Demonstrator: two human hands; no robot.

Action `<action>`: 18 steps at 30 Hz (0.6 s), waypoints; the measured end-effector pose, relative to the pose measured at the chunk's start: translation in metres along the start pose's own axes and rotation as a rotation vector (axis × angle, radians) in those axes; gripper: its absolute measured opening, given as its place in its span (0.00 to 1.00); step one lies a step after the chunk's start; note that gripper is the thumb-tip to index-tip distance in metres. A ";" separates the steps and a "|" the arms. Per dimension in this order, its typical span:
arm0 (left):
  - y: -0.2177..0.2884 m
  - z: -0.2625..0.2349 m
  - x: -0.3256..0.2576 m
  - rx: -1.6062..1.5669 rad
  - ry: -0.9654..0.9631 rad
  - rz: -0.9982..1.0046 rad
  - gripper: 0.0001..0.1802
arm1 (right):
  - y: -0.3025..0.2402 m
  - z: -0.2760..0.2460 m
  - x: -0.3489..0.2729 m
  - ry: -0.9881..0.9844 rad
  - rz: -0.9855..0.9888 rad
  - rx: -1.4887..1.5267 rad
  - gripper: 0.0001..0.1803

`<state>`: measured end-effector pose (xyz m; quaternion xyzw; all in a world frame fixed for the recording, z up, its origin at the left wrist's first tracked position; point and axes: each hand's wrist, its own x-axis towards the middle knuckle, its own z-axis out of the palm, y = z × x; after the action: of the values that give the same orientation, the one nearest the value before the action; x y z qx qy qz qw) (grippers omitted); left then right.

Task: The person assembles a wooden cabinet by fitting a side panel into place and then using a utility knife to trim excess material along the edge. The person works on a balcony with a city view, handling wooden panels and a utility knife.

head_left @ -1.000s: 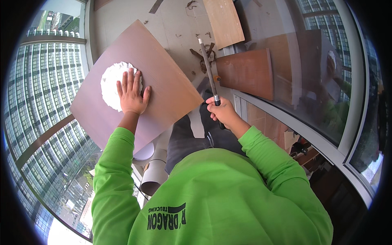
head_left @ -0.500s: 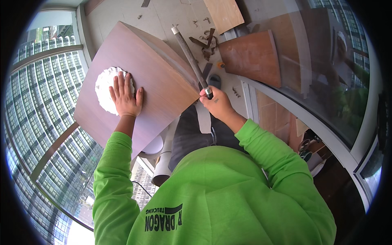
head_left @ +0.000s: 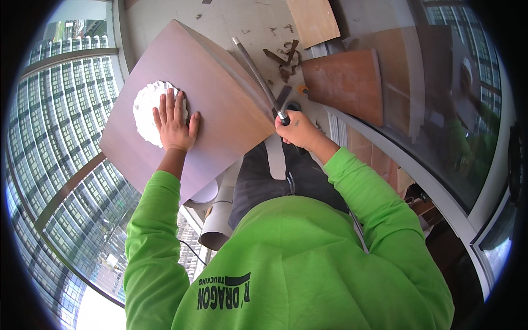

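Note:
A large box-like piece [head_left: 220, 102] with a smooth, pinkish wood-toned top stands before me, turned cornerwise. On its top lies a round white piece [head_left: 148, 118] with a crinkled edge, perhaps cloth or paper. My left hand [head_left: 175, 127] rests flat across that white piece's right side, fingers stretched and thumb apart. Beside the box's near right corner, my right hand [head_left: 297, 130] is wrapped round the black handle of a long, slim grey rod-like tool [head_left: 254, 71] with a silver collar. Its pale tip points away along the box's right side; the exact kind is unclear.
Dark brown strips and curled scraps [head_left: 286, 58] litter the floor beyond the box. Wooden panels [head_left: 346, 82] lean against the glass door on the right. A wide grey tube [head_left: 217, 223] is by my left leg. Tall windows [head_left: 71, 121] line the left side.
The rod-like tool has turned slightly in my right hand. My left hand stays flat on the white piece. The whole view has shifted a little.

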<state>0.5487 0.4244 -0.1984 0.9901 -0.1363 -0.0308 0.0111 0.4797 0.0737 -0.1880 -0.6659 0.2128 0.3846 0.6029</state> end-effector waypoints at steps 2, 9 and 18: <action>0.000 0.000 0.001 -0.005 0.002 -0.006 0.39 | -0.001 0.001 0.001 0.008 0.005 -0.026 0.03; 0.001 0.002 0.000 -0.025 0.020 -0.012 0.39 | 0.022 -0.012 -0.010 0.153 0.034 -0.084 0.06; 0.004 -0.006 0.001 0.013 -0.043 -0.043 0.39 | 0.039 -0.064 -0.041 0.237 0.064 -0.209 0.10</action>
<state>0.5486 0.4201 -0.1927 0.9920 -0.1154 -0.0513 0.0011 0.4414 -0.0024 -0.1829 -0.7584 0.2624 0.3425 0.4885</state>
